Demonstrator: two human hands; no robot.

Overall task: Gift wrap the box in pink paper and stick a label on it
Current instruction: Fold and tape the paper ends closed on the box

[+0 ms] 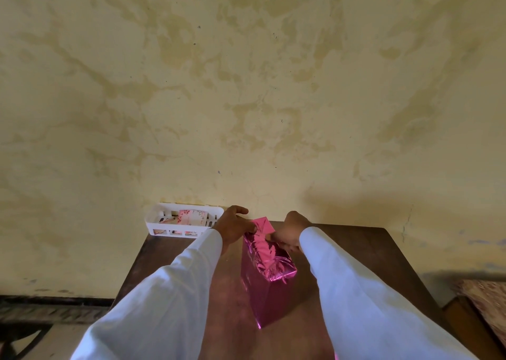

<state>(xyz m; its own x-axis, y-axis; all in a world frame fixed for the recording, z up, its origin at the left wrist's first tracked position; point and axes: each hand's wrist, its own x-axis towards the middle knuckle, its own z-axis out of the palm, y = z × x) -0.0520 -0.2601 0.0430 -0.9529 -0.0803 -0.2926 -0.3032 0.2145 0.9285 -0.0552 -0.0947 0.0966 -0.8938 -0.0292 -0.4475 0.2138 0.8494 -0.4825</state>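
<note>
The box (267, 283) stands on end near the middle of the brown counter (356, 250), its sides already covered in shiny pink paper (269, 259). Standing it upright brings the open end up towards the person, so the loose paper there can be folded from above instead of from underneath.

Both hands work at the far top edge of the box. The left hand (232, 227) comes in from the left, its grip clamped on the paper at the far left corner, with the thumb lying on the foil. This probably holds that side fold flat. The right hand (291, 232) comes in from the right with its fingers curled in and its grip closed on the creased paper at the top. Between the hands a triangular flap (262, 224) sticks up, judged to be the last end flap, not yet folded down. The nearer part of the top is crumpled but lies against the box.

The wrapping looks nearly done; the label step has not begun. At the far left of the counter, against the stained yellow wall (246, 99), sits a white slotted basket (153, 222) with pale floral cards (191, 216) in it. These may be the labels, though that cannot be told for certain. They sit just beyond the left hand, within easy reach and clear of the folding. The thin foil is likely to spring back, which would explain both hands pinning it.
</note>
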